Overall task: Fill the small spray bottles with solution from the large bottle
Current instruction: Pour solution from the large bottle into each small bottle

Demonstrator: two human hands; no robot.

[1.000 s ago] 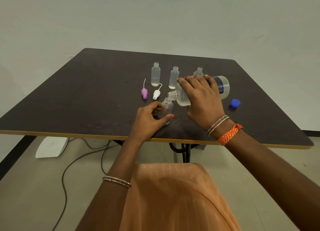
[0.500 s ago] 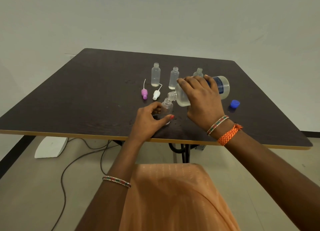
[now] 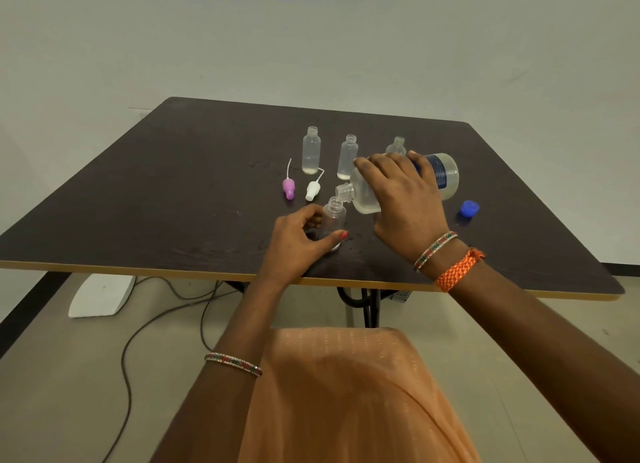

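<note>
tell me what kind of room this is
Probably a plain office or workroom, not a kitchen: a bare dark table against an empty pale wall, with loose cables on the floor.

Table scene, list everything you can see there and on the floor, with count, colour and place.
Table: one, dark brown, centre.
Small bottles: four, clear, uncapped; three in a back row, one near the front.
Large bottle: one, clear with blue label, tilted, mouth over the front small bottle.
Spray tops: two, one pink, one white, lying left of the bottles.
Cap: one, blue, right side.
Cables: dark, on the floor.
White object: one, under the table.
Left hand: holds the front small bottle.
Right hand: grips the large bottle.
</note>
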